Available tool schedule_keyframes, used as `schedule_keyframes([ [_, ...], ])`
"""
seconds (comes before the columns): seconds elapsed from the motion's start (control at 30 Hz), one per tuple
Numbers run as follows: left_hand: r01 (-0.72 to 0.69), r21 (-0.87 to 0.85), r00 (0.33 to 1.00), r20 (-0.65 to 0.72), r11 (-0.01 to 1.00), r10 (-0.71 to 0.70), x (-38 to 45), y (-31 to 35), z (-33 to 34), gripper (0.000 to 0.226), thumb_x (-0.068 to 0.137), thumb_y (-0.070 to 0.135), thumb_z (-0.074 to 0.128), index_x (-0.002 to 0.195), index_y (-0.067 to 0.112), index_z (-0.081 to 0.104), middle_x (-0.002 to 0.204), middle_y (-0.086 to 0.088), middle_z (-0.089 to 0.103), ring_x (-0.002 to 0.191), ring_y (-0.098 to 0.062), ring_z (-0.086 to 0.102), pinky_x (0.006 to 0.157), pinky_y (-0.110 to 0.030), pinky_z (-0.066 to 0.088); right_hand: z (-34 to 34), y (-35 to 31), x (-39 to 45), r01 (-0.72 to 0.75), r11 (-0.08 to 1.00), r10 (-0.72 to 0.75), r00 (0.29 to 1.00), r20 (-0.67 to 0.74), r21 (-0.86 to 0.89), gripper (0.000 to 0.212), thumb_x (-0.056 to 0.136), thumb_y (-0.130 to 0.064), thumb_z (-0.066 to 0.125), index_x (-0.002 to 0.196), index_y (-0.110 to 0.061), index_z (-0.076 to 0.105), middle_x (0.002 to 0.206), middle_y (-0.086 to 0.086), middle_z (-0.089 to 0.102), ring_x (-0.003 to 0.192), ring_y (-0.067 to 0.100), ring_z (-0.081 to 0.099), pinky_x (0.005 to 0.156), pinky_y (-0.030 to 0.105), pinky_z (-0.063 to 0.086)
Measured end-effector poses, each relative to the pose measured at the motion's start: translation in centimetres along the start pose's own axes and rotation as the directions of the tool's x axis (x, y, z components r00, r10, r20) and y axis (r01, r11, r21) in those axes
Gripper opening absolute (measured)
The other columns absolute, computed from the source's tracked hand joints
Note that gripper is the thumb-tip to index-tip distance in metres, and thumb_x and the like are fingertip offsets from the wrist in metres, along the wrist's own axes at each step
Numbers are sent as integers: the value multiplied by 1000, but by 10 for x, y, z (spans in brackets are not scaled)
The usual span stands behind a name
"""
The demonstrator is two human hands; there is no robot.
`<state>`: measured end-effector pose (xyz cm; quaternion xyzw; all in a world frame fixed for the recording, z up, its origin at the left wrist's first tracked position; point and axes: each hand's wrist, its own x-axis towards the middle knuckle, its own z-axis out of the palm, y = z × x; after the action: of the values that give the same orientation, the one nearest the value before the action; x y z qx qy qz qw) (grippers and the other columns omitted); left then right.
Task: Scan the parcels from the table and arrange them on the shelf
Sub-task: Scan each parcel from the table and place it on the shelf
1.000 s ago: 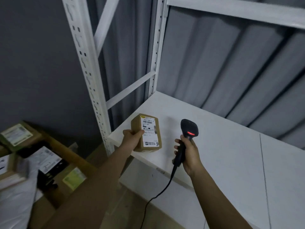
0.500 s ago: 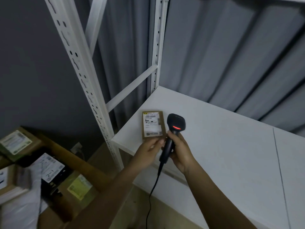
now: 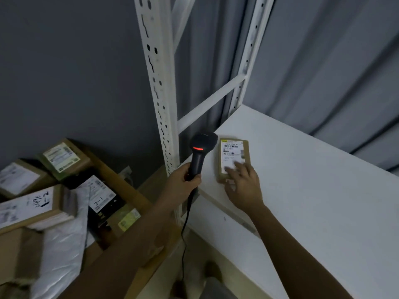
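A small brown parcel (image 3: 233, 150) with a white label lies flat on the white shelf board (image 3: 313, 190), near its left front corner. My right hand (image 3: 244, 187) rests its straight fingers on the parcel's near end. Left of it, my left hand (image 3: 183, 180) grips the handle of a black barcode scanner (image 3: 201, 151), whose red light glows. The scanner's head stands upright beside the parcel, in front of the shelf's post.
The white perforated shelf post (image 3: 157, 83) rises just left of the parcel. Several labelled parcels (image 3: 64, 157) and a silver mailer (image 3: 62, 251) lie on the wooden table (image 3: 127, 188) at the lower left. The scanner cable (image 3: 185, 225) hangs down toward the floor.
The parcel went from my left hand onto the shelf board. The scanner passed from my right hand to my left. My right hand now touches the parcel. The view swung left.
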<state>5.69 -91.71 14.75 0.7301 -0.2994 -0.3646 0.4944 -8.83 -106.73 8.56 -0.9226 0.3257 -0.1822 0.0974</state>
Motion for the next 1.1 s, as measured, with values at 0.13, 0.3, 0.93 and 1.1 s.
schedule_keyframes([
  [0.13,-21,-17,997,-74,1000,19,13,8,0,25,92,13,59,117,14,58,102,-15,64,94,-29,64,83,-39,54,13,35,31,33,987,-31,999,15,-158,42,74,-21,82,114,-15,70,113,22,63,97,45,60,68,49,56],
  [0.3,-49,-31,987,-157,998,43,32,27,9,14,92,9,57,105,7,57,82,-20,59,69,-36,61,77,-51,53,9,64,104,-79,973,110,985,133,-219,42,96,-34,56,135,-19,56,131,24,47,125,46,39,88,51,46],
  [0.93,-9,-49,948,-320,999,-7,58,47,37,14,91,9,58,104,7,58,89,-26,60,80,-43,64,78,-52,54,8,97,206,-23,993,49,974,223,-118,58,97,-17,49,151,-15,29,159,15,16,145,38,13,115,51,27],
  [1.1,3,-92,950,-309,996,-32,14,35,23,22,91,6,59,112,11,58,99,-23,61,83,-38,63,78,-49,55,7,27,120,37,929,-32,999,-20,369,30,94,-18,50,120,-12,63,131,12,53,126,30,42,106,34,33],
])
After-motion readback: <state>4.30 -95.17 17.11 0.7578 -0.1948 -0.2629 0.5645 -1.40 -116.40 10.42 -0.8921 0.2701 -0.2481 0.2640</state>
